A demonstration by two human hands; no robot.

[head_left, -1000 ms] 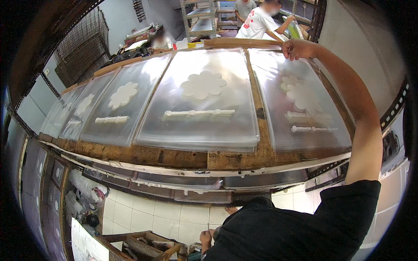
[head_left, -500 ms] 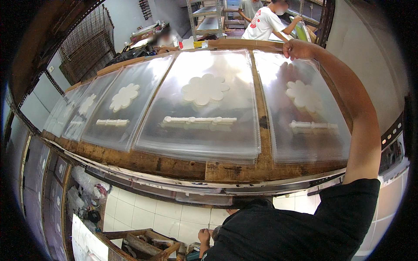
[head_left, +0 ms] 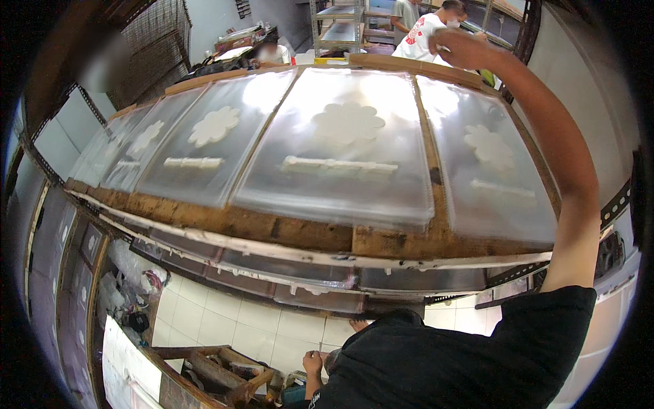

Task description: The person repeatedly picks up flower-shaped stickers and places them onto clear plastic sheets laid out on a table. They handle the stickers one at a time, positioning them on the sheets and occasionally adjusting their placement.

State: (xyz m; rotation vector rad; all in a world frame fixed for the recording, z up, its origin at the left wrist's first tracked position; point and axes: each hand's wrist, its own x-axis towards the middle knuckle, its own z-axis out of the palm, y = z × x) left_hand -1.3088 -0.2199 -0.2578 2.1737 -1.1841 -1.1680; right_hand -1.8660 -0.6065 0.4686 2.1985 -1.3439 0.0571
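Note:
Stacks of clear plastic sheets [head_left: 334,194], with a white flower shape and a white bar on each top sheet, lie side by side on a worn brown wooden board [head_left: 272,225]. My right hand [head_left: 458,49] is raised past the far edge of the rightmost stack [head_left: 490,204], apart from the plastic. Its fingers look bent, but blur hides whether anything is between them. Down at my side, below the board's near edge, my left hand [head_left: 313,365] is closed in a fist. A thin, light stick-like thing seems to rise from it, too small to name.
Metal shelving [head_left: 337,34] stands at the back, with people in that area. Below the board are racks of printed sheets [head_left: 293,269]. A wooden crate-like frame [head_left: 218,371] stands low at left, near plastic bags [head_left: 126,286] on the tiled floor [head_left: 252,337].
My right hand has lifted away from the far edge of the rightmost stack, which it was touching. My left hand stays low and closed. The whole view has shifted slightly.

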